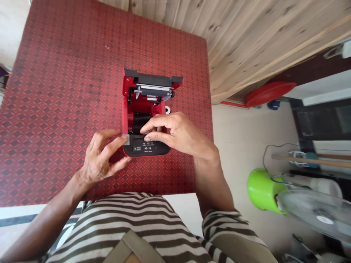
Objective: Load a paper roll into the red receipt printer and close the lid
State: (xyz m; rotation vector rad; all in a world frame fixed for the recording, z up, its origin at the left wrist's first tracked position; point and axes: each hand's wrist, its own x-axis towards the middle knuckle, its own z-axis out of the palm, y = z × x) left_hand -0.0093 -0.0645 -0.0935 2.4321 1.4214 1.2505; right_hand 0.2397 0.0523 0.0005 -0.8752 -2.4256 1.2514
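A square tabletop (60,91) fills the left of the view, covered edge to edge in a red cloth with a small dark diamond pattern. Near its front middle stands a small red printer (125,113) with its lid (153,78) thrown back and upright, so the red bay and a dark roll-shaped part inside it lie exposed. A black control panel (155,149) with tiny buttons forms the front edge nearest the person.

The left hand (100,157) rests on the cloth against the printer's left front corner, its grip apart: the thumb lies on a small grey tab (126,140) at that corner, and the other fingers spread loosely beside the casing. The right hand (175,133) comes over from the right, its fingers drawn together over the front lip of the bay, touching the top of the black panel. I cannot tell whether that grip is clamped on anything. A little white paper roll (168,109) peeps out on the cloth just beside the printer's right wall, behind the right hand.

Beyond the tabletop's far right edge run pale wooden planks (260,33). A pale floor (241,146) lies to the right, with a red dish-shaped thing (270,93) at the foot of the planks, a bright green bucket (259,190) lower down, and a fan (315,212) partly overlapping it. A striped shirt (131,219) fills the bottom.
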